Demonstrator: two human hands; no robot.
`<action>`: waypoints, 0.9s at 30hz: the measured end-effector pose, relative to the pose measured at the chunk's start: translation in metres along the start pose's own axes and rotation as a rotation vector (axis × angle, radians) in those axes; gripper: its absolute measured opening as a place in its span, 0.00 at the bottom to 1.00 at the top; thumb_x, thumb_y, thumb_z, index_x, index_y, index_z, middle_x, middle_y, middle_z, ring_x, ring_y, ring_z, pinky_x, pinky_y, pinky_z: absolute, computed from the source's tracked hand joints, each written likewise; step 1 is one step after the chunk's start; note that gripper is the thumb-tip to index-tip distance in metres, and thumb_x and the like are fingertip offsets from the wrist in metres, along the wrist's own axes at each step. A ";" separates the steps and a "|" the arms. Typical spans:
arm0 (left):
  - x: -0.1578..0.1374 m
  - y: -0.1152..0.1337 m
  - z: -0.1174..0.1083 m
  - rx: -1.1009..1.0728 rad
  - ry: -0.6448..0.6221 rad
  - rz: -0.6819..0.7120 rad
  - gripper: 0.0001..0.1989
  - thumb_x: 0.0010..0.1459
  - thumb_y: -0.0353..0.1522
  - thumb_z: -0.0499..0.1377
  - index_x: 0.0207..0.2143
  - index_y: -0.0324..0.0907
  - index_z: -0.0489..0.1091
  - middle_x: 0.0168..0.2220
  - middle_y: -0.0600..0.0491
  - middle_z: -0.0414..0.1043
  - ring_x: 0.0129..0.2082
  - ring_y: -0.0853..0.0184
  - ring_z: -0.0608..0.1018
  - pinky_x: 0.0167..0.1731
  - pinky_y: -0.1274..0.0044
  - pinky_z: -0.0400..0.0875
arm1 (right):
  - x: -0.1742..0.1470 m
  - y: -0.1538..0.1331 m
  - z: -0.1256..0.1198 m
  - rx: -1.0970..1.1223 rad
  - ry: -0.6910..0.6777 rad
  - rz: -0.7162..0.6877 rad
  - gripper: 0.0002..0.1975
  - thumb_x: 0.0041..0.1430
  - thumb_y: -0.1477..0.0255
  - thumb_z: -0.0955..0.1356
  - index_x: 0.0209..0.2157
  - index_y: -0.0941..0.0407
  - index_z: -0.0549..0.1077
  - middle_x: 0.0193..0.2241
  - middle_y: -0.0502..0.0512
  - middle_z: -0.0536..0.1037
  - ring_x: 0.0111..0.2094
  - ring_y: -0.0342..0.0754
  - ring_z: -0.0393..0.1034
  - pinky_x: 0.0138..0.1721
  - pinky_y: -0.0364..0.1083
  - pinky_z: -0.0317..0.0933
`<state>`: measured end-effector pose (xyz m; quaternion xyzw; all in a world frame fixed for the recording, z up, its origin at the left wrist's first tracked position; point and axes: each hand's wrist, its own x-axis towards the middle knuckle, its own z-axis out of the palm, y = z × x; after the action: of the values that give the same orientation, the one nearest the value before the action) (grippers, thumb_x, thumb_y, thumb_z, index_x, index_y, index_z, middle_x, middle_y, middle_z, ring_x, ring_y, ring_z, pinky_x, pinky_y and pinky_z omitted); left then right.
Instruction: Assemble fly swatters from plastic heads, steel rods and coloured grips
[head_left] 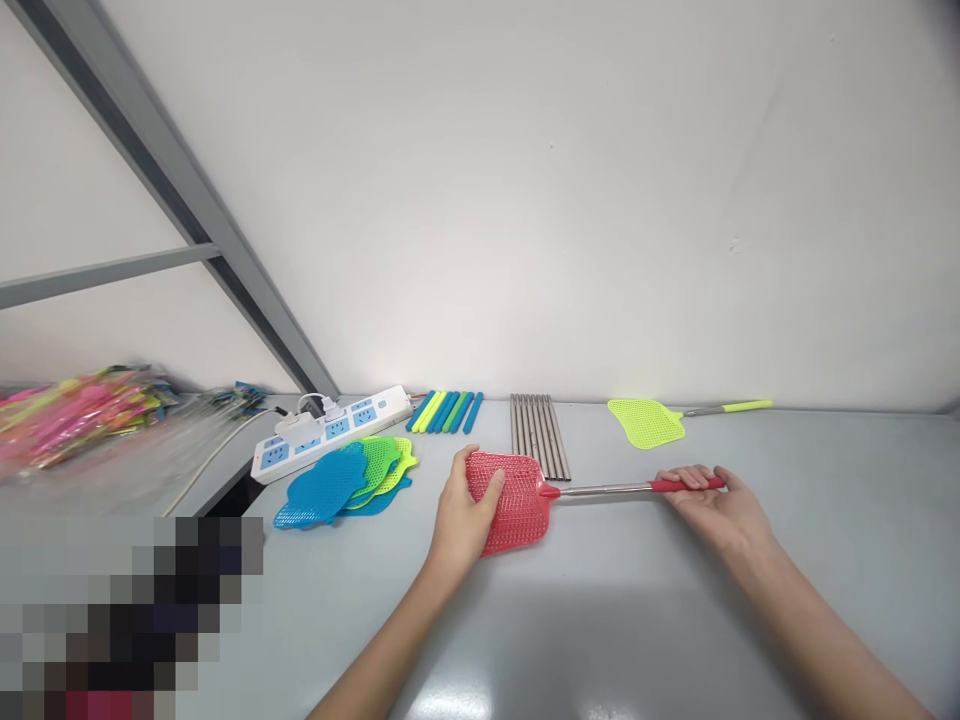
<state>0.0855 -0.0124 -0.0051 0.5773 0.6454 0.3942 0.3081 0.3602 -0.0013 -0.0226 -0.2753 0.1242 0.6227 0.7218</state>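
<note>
A red fly swatter with a perforated head, a metal rod and a red grip lies level between my hands above the grey table. My left hand pinches the left edge of its head, thumb on top. Around the red grip at the other end, the fingers of my right hand are closed. Behind it rests a yellow-green fly swatter with its handle pointing right. Several metal rods lie side by side behind the red head.
Loose blue swatter heads, with green and yellow ones, overlap at the left. Several coloured grips lie in a row near the wall. A white power strip holds plugs. Bagged swatters sit at far left beside a metal frame.
</note>
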 end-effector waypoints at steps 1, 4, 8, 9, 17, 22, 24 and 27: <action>0.000 -0.001 0.000 -0.032 -0.019 -0.012 0.23 0.51 0.42 0.50 0.48 0.43 0.56 0.37 0.51 0.68 0.35 0.65 0.72 0.37 0.72 0.66 | 0.001 0.000 -0.001 0.004 0.000 -0.008 0.10 0.53 0.75 0.51 0.21 0.54 0.43 0.16 0.42 0.46 0.13 0.39 0.45 0.17 0.43 0.55; -0.001 -0.004 0.003 -0.116 -0.076 -0.026 0.21 0.51 0.42 0.50 0.46 0.43 0.57 0.34 0.52 0.69 0.31 0.67 0.73 0.33 0.74 0.67 | 0.002 0.001 -0.004 0.019 0.000 -0.043 0.10 0.52 0.76 0.52 0.20 0.54 0.43 0.15 0.41 0.45 0.12 0.39 0.44 0.15 0.42 0.53; -0.003 -0.007 0.007 -0.157 -0.099 -0.021 0.19 0.51 0.41 0.50 0.44 0.43 0.57 0.33 0.53 0.69 0.30 0.67 0.73 0.31 0.75 0.67 | 0.003 0.003 -0.009 0.010 0.012 -0.134 0.10 0.50 0.76 0.52 0.19 0.54 0.42 0.13 0.41 0.42 0.10 0.38 0.41 0.12 0.40 0.48; -0.004 -0.007 0.008 -0.159 -0.096 -0.023 0.19 0.51 0.41 0.51 0.43 0.43 0.57 0.33 0.53 0.69 0.30 0.67 0.73 0.32 0.75 0.67 | 0.003 0.004 -0.009 0.009 0.011 -0.151 0.10 0.49 0.76 0.52 0.19 0.54 0.42 0.13 0.41 0.41 0.10 0.38 0.41 0.12 0.40 0.47; -0.005 -0.007 0.009 -0.171 -0.109 -0.124 0.18 0.49 0.41 0.53 0.41 0.44 0.58 0.31 0.53 0.69 0.30 0.65 0.73 0.34 0.73 0.66 | -0.007 0.008 -0.005 0.072 0.009 -0.197 0.10 0.45 0.75 0.54 0.18 0.54 0.41 0.13 0.41 0.38 0.10 0.39 0.37 0.11 0.40 0.44; -0.004 -0.011 0.010 -0.183 -0.112 -0.139 0.18 0.48 0.41 0.54 0.40 0.44 0.59 0.31 0.52 0.69 0.30 0.64 0.73 0.33 0.73 0.66 | -0.011 0.011 -0.005 0.063 -0.018 -0.225 0.11 0.44 0.75 0.55 0.18 0.55 0.41 0.14 0.42 0.37 0.11 0.39 0.36 0.10 0.40 0.44; -0.005 -0.012 0.011 -0.180 -0.111 -0.145 0.18 0.48 0.41 0.54 0.40 0.44 0.58 0.30 0.53 0.69 0.29 0.65 0.73 0.33 0.73 0.66 | -0.011 0.012 -0.006 0.056 -0.038 -0.232 0.11 0.44 0.75 0.55 0.18 0.55 0.41 0.14 0.42 0.37 0.11 0.39 0.36 0.10 0.40 0.44; -0.006 -0.012 0.011 -0.182 -0.106 -0.153 0.18 0.47 0.41 0.54 0.40 0.44 0.59 0.29 0.53 0.69 0.29 0.65 0.73 0.33 0.72 0.66 | -0.012 0.013 -0.007 0.050 -0.072 -0.237 0.11 0.44 0.74 0.55 0.18 0.55 0.41 0.14 0.42 0.36 0.11 0.39 0.35 0.10 0.40 0.43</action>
<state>0.0898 -0.0167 -0.0214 0.5160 0.6318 0.3957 0.4220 0.3466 -0.0140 -0.0256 -0.2474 0.0804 0.5392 0.8010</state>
